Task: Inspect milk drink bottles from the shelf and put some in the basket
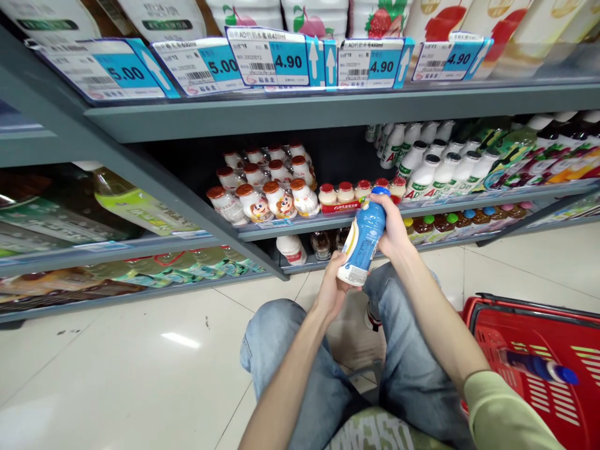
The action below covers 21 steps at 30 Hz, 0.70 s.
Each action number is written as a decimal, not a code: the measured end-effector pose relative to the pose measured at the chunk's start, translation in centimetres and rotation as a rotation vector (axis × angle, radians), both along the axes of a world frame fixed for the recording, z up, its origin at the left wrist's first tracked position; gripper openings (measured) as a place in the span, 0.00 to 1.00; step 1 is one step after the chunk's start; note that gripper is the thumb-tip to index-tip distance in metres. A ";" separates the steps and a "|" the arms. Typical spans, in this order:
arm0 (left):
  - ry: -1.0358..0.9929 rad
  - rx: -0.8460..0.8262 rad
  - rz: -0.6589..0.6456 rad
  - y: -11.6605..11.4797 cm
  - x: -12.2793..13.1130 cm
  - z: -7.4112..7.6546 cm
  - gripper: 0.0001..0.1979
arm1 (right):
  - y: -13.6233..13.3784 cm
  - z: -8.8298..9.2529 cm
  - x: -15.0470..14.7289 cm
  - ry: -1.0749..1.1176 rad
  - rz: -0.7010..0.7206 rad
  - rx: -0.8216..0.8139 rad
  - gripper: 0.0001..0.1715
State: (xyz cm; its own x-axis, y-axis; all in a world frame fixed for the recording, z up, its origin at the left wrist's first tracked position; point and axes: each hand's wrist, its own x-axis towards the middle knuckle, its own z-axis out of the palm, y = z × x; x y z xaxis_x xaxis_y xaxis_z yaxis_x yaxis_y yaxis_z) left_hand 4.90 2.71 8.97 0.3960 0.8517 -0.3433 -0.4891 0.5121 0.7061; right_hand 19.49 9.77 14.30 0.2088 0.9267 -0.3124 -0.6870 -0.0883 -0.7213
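Observation:
A blue and white drink bottle (364, 236) with a blue cap is held tilted above my knees, its label turned up toward me. My left hand (334, 284) grips its white lower end. Around the cap end, my right hand (391, 225) is closed, with part of its fingers hidden behind the bottle. Just beyond the bottle, on the shelf, sit a red pack of small red-capped bottles (338, 199), several orange-capped bottles (274, 200) with cartoon labels, and white AD bottles (426, 175) with dark caps.
A red shopping basket (482, 312) stands at my right, with a blue-capped bottle (539, 365) inside. Price tags (281, 59) line the upper shelf edge (328, 112). A grey shelf post (154, 175) rises at left. Below are more drinks and the tiled floor (140, 362).

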 end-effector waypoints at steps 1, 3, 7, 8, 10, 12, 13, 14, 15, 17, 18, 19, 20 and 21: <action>0.000 -0.004 -0.001 0.0 0.0 0.0 0.30 | 0.0 0.0 0.0 -0.004 -0.008 -0.015 0.16; 0.000 -0.006 -0.003 0.0 0.1 0.1 0.32 | 0.0 0.1 0.0 -0.014 -0.019 -0.024 0.17; 0.001 0.007 -0.003 0.0 0.2 0.0 0.30 | 0.0 0.4 0.0 -0.021 -0.014 -0.028 0.18; 0.004 0.018 -0.001 -0.1 0.2 -0.1 0.29 | 0.0 0.4 0.0 -0.026 -0.023 -0.032 0.18; 0.029 0.060 0.011 -0.1 0.3 -0.3 0.26 | 0.0 0.4 0.0 -0.045 -0.046 -0.042 0.19; 0.084 0.117 0.041 -0.2 0.3 -0.6 0.25 | 0.0 0.2 0.0 -0.080 -0.060 -0.049 0.21; 0.130 0.157 0.066 -0.2 0.2 -0.7 0.24 | 0.0 0.2 0.0 -0.109 -0.066 -0.043 0.22; 0.187 0.207 0.094 -0.3 0.2 -0.9 0.24 | 0.0 0.1 0.0 -0.142 -0.073 -0.034 0.23; 0.251 0.268 0.121 -0.3 0.2 -1.0 0.23 | 0.0 -0.1 0.0 -0.176 -0.081 -0.026 0.23; 0.391 0.406 0.160 -0.4 0.1 -1.3 0.21 | 0.1 -0.3 0.0 -0.228 -0.110 -0.023 0.24; 0.458 0.468 0.169 -0.4 0.0 -1.4 0.20 | 0.1 -0.4 0.1 -0.242 -0.123 -0.031 0.24; 0.516 0.516 0.175 -0.4 0.0 -1.5 0.19 | 0.2 -0.6 0.1 -0.248 -0.133 -0.043 0.23; 0.565 0.549 0.185 -0.4 0.0 -1.6 0.18 | 0.2 -0.7 0.2 -0.249 -0.140 -0.055 0.22; 0.605 0.575 0.200 -0.4 0.1 -1.7 0.18 | 0.3 -0.7 0.3 -0.243 -0.145 -0.065 0.20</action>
